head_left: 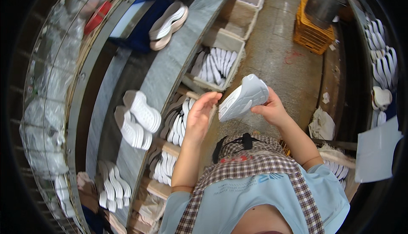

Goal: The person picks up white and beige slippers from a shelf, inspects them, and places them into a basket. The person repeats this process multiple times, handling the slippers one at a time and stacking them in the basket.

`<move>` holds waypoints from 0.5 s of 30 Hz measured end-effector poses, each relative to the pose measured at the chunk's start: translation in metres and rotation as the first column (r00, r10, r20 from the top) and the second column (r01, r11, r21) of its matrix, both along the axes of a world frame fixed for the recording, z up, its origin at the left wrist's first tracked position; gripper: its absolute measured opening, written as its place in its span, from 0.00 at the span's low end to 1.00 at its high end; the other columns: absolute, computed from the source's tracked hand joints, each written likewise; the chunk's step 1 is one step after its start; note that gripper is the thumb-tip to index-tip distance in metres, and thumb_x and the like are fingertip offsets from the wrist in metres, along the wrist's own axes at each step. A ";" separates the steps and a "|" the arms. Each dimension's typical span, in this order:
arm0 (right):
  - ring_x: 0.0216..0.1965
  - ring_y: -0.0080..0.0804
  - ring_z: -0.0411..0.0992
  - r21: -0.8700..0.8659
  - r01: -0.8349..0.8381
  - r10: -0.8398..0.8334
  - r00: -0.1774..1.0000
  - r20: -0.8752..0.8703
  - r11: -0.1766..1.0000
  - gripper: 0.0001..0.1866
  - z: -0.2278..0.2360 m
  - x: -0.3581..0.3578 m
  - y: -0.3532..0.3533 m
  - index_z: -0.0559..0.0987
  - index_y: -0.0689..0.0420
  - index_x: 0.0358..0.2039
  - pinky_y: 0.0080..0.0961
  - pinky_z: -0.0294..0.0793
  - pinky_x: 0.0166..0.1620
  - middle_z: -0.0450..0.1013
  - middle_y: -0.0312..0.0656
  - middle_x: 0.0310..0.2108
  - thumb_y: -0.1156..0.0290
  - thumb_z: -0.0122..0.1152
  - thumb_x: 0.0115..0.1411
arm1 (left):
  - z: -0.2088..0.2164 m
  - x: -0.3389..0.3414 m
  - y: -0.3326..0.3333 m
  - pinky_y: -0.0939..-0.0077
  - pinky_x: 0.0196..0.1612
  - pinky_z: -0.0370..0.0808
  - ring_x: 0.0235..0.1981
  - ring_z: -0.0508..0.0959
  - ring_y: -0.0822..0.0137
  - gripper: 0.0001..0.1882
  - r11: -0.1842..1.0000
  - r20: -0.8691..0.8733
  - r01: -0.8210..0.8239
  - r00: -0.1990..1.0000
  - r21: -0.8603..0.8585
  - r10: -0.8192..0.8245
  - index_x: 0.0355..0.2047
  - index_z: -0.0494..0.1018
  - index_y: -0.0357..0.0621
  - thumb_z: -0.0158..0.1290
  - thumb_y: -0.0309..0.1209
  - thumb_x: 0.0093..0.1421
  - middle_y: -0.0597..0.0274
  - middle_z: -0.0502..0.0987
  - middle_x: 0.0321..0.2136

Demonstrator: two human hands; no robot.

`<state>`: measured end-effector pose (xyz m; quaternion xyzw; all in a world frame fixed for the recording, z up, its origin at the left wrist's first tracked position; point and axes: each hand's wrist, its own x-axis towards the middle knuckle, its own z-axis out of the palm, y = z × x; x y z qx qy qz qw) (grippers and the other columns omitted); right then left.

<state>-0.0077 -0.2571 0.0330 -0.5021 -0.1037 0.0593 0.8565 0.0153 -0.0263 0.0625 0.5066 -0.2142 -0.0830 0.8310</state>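
In front of me, a white shoe sole [245, 98] is held up at a tilt, its patterned face partly turned toward me. My right hand [271, 107] grips it by its right end, thumb on the near face. My left hand [201, 114] is raised just left of the sole, fingers stretched out and apart from it, holding nothing. On the bench [159, 70] to the left lie white soles in stacks [138, 119], more white soles [114, 186] nearer me, and a white and pinkish pair [168, 25] farther off.
Bins [231, 42] with striped rows of soles line the bench's right side. A yellow crate [312, 40] bearing a dark metal bucket [325, 3] stands on the wet floor [272, 42]. Soles [382, 64] fill the right shelf, near a pale sheet [378, 153]. Wire mesh with clear plastic [44, 119] runs along the left.
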 end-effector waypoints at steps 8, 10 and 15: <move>0.48 0.33 0.67 -0.270 -0.046 0.124 0.951 0.282 0.962 0.20 0.014 0.006 0.035 0.72 0.59 0.41 0.31 0.66 0.51 0.68 0.38 0.41 0.79 0.68 0.46 | 0.070 -0.028 0.002 0.77 0.41 0.69 0.38 0.73 0.67 0.23 0.825 0.341 -0.333 0.922 0.457 0.183 0.42 0.74 0.38 0.65 0.24 0.43 0.60 0.73 0.37; 0.48 0.36 0.67 -0.312 -0.015 0.123 0.937 0.327 0.950 0.18 0.018 0.005 0.041 0.72 0.58 0.37 0.35 0.65 0.52 0.68 0.38 0.39 0.79 0.69 0.45 | 0.072 -0.034 0.004 0.79 0.38 0.68 0.35 0.72 0.69 0.19 0.850 0.280 -0.324 0.934 0.414 0.220 0.39 0.75 0.37 0.64 0.24 0.44 0.62 0.73 0.33; 0.48 0.39 0.67 -0.396 0.069 0.133 0.878 0.460 0.916 0.17 0.027 0.004 0.054 0.72 0.58 0.34 0.36 0.65 0.52 0.68 0.39 0.37 0.77 0.69 0.45 | 0.075 -0.043 0.020 0.80 0.37 0.68 0.34 0.72 0.70 0.17 0.873 0.332 -0.321 0.922 0.368 0.199 0.37 0.75 0.36 0.64 0.24 0.45 0.62 0.72 0.31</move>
